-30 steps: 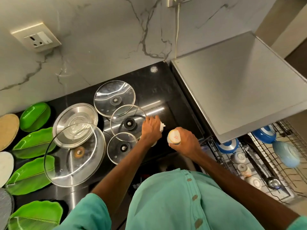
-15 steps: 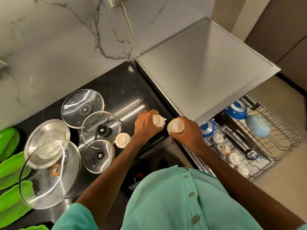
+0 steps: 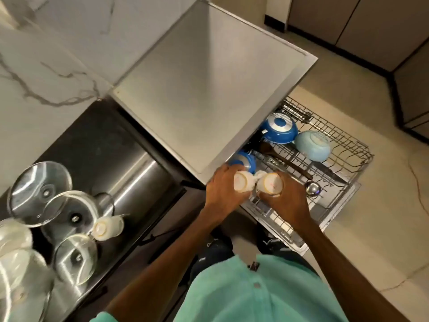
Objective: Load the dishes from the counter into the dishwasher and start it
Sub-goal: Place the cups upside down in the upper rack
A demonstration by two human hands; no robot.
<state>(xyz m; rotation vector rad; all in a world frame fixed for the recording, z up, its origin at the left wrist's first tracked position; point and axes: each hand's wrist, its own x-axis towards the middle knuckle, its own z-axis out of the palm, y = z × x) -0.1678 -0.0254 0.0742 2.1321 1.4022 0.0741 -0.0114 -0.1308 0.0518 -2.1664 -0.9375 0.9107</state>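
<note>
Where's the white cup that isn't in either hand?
Head view, lower left: the white cup lies on its side on the black counter, at the right edge of the cluster of glass lids, well left of the dishwasher rack.

Your left hand [image 3: 222,194] grips 1 white cup [image 3: 241,181] and your right hand [image 3: 286,204] grips a 2nd cup [image 3: 270,183] — they're right next to each other, above the pulled-out rack [image 3: 348,145] with its blue bowls [image 3: 279,130]. A 3rd cup [image 3: 106,227] sits on the dark counter [image 3: 97,145], just beside the glass lids [image 3: 39,189].
</note>
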